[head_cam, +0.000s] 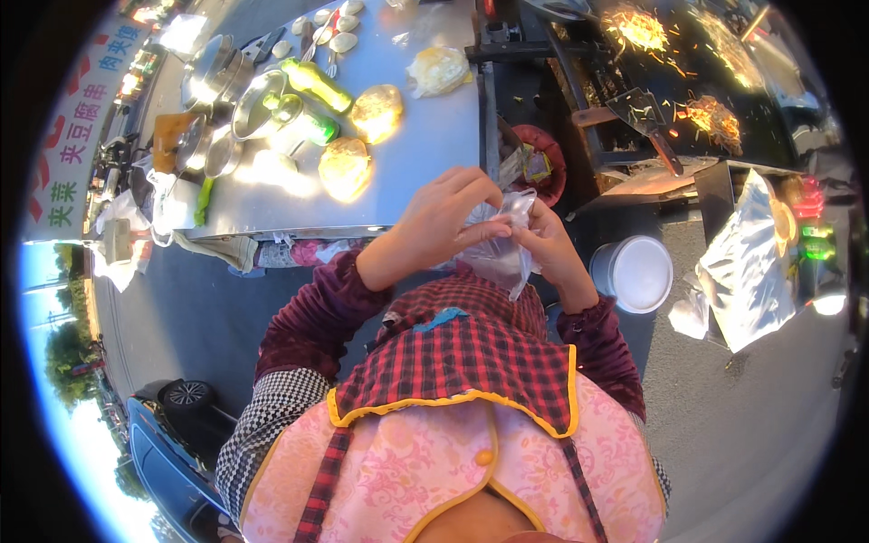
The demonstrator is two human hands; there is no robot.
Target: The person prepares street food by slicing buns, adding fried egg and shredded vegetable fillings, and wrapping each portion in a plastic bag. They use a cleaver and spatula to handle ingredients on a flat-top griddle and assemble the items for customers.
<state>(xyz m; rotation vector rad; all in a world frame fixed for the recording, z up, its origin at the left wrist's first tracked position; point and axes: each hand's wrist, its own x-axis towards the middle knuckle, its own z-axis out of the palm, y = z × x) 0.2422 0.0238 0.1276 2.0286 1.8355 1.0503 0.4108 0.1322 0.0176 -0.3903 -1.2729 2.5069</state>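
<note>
Before my apron, both hands are at a thin clear plastic bag [499, 261]. My right hand [551, 241] pinches the bag's gathered top between thumb and fingers. My left hand [445, 217] comes over from the other side with curled fingers, its thumb against the same plastic. The bag hangs crumpled below them, and the fingers partly hide its mouth. Past my left hand, two browned flatbreads [346, 168] lie on the metal tabletop [421, 156] in bright sun. Farther back on it rests a pale bundle in clear plastic [438, 71].
Green bottles [316, 83], metal bowls [256, 105] and several pale dough rounds [343, 42] crowd the table's left. At right, a scraper [641, 115] lies by a dark griddle [669, 75] with shredded food. A white-lidded bucket [638, 275] stands below. A foil-like sheet [747, 271] hangs farther right.
</note>
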